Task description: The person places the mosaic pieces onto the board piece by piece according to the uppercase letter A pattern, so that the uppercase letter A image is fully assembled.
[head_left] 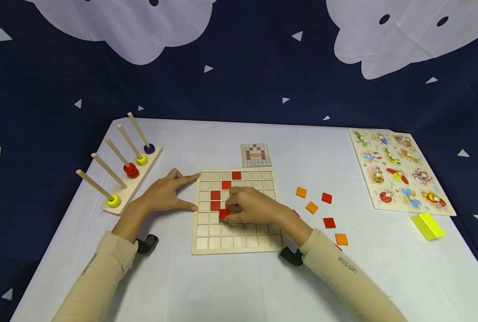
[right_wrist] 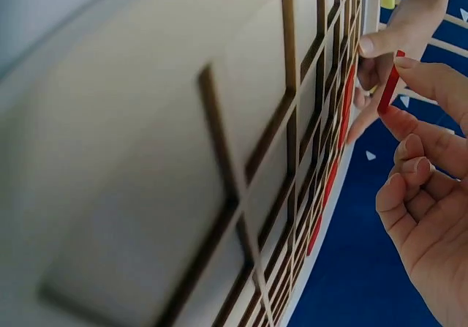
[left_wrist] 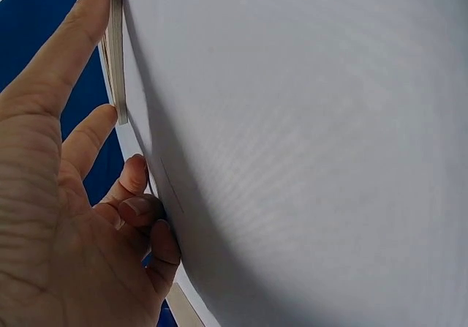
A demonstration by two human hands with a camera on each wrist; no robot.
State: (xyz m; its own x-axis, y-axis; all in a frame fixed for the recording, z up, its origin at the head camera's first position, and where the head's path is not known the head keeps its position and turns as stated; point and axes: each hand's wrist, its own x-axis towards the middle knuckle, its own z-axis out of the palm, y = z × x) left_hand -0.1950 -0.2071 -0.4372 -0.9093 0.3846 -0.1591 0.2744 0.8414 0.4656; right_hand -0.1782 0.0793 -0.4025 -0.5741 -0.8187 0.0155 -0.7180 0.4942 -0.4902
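Observation:
A wooden grid board [head_left: 210,242] lies on the white table, with several red tiles [head_left: 215,195] set in its squares toward the upper left. Between thumb and forefinger my right hand [head_left: 255,205] pinches another red square tile [head_left: 224,214], close over the grid; the right wrist view shows this tile [right_wrist: 391,83] edge-on, apart from the board. My left hand [head_left: 164,193] rests at the board's left side, thumb and forefinger spread, their tips at its edge. The left wrist view has that hand's other fingers [left_wrist: 131,173] loosely bent.
Loose orange tiles [head_left: 311,207] and red tiles [head_left: 329,222] lie right of the board. A pattern card [head_left: 256,163] sits behind it. At the left stands a peg stacker [head_left: 123,205] with colored rings. An insect puzzle [head_left: 378,202] and a yellow block [head_left: 428,226] are at the right.

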